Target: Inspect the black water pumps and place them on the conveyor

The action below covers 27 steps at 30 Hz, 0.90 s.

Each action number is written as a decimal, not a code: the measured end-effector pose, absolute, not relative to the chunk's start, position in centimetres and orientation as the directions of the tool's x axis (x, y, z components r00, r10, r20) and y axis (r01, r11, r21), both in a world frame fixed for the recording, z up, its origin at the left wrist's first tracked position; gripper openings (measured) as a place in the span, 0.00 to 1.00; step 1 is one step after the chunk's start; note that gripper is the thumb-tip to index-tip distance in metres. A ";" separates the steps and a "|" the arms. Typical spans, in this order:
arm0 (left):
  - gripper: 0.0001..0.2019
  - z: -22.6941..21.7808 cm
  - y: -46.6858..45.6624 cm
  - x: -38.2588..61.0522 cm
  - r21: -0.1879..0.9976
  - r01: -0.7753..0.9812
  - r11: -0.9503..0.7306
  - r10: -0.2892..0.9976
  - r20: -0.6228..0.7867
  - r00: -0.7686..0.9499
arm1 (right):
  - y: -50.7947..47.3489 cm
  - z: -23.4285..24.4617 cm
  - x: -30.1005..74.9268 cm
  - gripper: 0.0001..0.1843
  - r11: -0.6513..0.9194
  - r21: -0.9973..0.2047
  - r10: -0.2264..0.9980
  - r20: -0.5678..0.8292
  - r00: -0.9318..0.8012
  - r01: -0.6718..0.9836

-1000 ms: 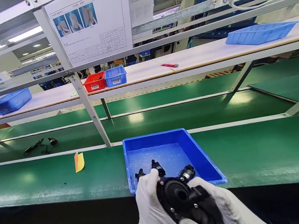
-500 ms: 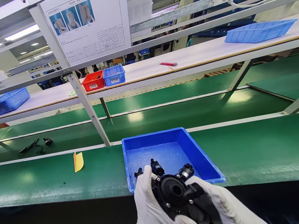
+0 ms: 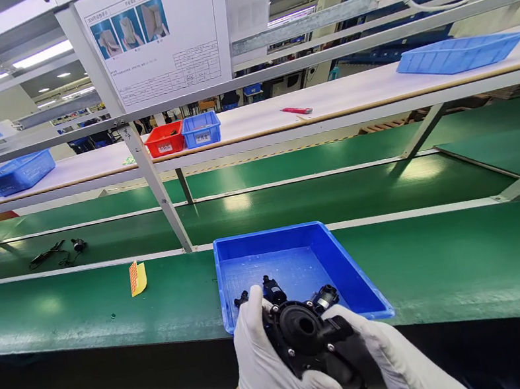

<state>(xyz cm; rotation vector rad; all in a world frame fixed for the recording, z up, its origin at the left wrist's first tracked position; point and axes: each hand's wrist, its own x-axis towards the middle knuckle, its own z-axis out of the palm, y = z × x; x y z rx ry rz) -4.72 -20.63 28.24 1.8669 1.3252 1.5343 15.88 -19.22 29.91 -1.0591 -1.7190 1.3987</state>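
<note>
A black round pump with silver screws and a ribbed outlet is held in front of me, over the near rim of a blue bin. My left hand, in a white glove, wraps its left side, thumb along the lower edge. My right hand, gloved too, closes about the outlet on the right; its fingertips are partly hidden behind the pump. Inside the bin lie smaller black pumps, one upright and one tipped over, beside another black part.
A yellow sticker sheet lies on the green bench. Farther back, a black part with a cable rests on a green belt. The shelf above carries a red box, a small blue box and a red-handled tool.
Both hands keep hold of the pump, which has turned very slightly at its outlet. The black cabled part on the back belt has slid a little left. My view has shifted slightly.
</note>
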 end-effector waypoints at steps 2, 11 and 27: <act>0.64 28.3 -20.6 -4.7 0.777 0.414 -0.475 0.842 0.538 -0.043 | -19.2 29.9 15.9 0.33 0.085 -0.982 0.900 0.004 -0.435 0.168; 0.65 27.9 -20.8 -4.9 0.784 0.399 -0.475 0.842 0.537 -0.053 | -19.7 31.3 15.6 0.35 0.095 -0.981 0.897 0.011 -0.442 0.169; 0.67 29.1 -20.5 -5.1 0.551 0.635 -0.542 0.719 0.695 0.011 | -18.2 31.1 15.2 0.30 0.159 -0.931 0.923 0.023 -0.383 0.329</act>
